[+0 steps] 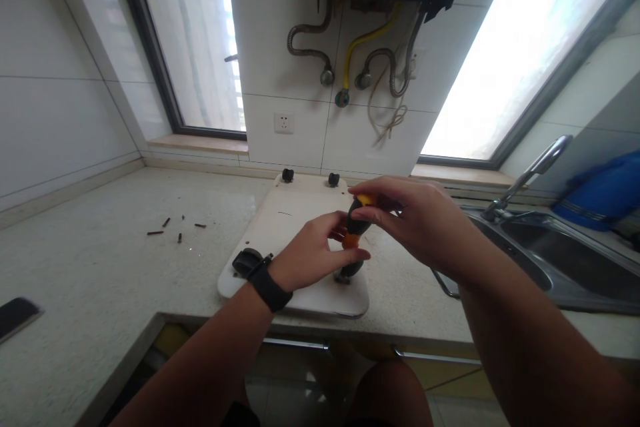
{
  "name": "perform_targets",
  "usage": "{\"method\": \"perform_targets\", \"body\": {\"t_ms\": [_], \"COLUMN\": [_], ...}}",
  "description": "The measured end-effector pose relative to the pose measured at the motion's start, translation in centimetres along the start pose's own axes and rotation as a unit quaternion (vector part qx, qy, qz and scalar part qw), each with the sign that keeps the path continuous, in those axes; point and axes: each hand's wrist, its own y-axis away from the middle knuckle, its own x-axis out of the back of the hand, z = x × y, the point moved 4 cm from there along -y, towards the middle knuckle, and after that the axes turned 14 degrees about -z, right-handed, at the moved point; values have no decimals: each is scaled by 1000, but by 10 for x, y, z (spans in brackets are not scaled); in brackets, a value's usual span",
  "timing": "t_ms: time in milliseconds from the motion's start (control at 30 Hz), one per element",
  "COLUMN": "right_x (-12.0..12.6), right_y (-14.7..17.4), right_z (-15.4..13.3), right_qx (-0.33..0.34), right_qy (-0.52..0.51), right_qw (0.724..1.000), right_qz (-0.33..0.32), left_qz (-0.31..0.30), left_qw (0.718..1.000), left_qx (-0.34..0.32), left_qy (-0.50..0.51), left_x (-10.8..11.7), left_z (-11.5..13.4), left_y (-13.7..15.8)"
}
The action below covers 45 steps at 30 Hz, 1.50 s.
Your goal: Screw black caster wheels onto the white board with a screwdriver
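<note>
A white board (300, 203) with black caster wheels lies wheels-up on the counter. My right hand (407, 210) grips the top of a black and orange screwdriver (358, 221), which stands nearly upright. Around its lower orange part close the thumb and fingers of my left hand (315, 247), with a dark watch on that wrist. The screwdriver's tip is hidden near the front right caster (351, 269). The front left caster (247, 261) is beside my left wrist. At the board's far edge are two more casters, a left one (287, 175) and a right one (333, 179).
Several dark screws (155, 233) lie on the counter (120, 267) to the left. A dark flat object (19, 317) is at the far left. On the right sits a steel sink (537, 253) with a faucet (530, 177). Hoses (350, 57) run down the wall.
</note>
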Motion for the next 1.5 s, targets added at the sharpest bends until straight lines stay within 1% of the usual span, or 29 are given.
{"method": "perform_targets", "body": {"t_ms": [67,133,200,233,300,333,400,467,533,600,633,733,833,900,933,967,1033,1100,1167,1200,1267,1300,1333,1433,1500], "right_x": [-3,-5,-5,-5,-3,-3,-4,-5,-6,-6,-6,-7,-9,-9,-9,-8,-5,-3,-3,-3,-3,-3,-3,-5,-6], "right_y": [-1,-1,-1,-1,0,1,3,5,5,4,3,2,3,4,4,5,7,10,12,13,12,11,10,6,4], "right_z": [-4,-8,-10,-9,-5,-2,1,4,8,9,9,6,-1,-5,-6,-6,-3,0,3,4,8,9,9,3,-3], "right_qx": [-21,-37,-54,-60,-50,-30,26,68,69,42,24,-27,-67,-91,-97,-98,-75,-20,42,64,75,69,59,31,8], "right_qy": [45,80,98,88,18,-33,-123,-157,-147,-120,-104,-34,65,108,112,100,35,-50,-100,-105,-88,-76,-67,-43,-4], "right_qw": [997,992,990,991,998,999,990,981,982,989,993,999,993,986,985,987,996,998,991,988,989,991,993,998,1000], "right_qz": [53,87,91,80,36,5,-57,-96,-101,-76,-57,15,73,87,86,78,44,-16,-75,-90,-91,-82,-71,-36,0], "left_qz": [56,97,111,103,59,26,-46,-104,-132,-120,-98,0,84,118,126,128,103,51,-20,-55,-104,-110,-103,-31,20], "left_qw": [998,995,993,994,997,998,995,989,987,991,994,1000,996,993,992,992,995,998,998,994,987,986,988,997,998], "left_qx": [16,30,36,33,17,9,-3,-11,-20,-21,-16,6,8,6,6,6,3,-5,-17,-23,-34,-38,-40,-29,-20], "left_qy": [4,-2,2,13,47,64,89,101,93,63,47,19,0,-14,-17,-16,-5,22,65,87,116,117,109,70,57], "left_x": [-6,-11,-12,-12,-8,-6,-1,4,6,6,4,-2,-10,-13,-14,-14,-12,-9,-5,-4,-2,-2,-1,-2,-5], "left_z": [-3,-6,-7,-7,-8,-8,-9,-9,-7,-6,-5,-4,-3,-3,-3,-4,-4,-6,-7,-9,-10,-11,-12,-13,-13], "left_y": [1,1,1,1,0,-1,-1,-1,-1,0,0,2,2,2,1,1,-1,-2,-3,-4,-4,-3,-3,-2,-1]}}
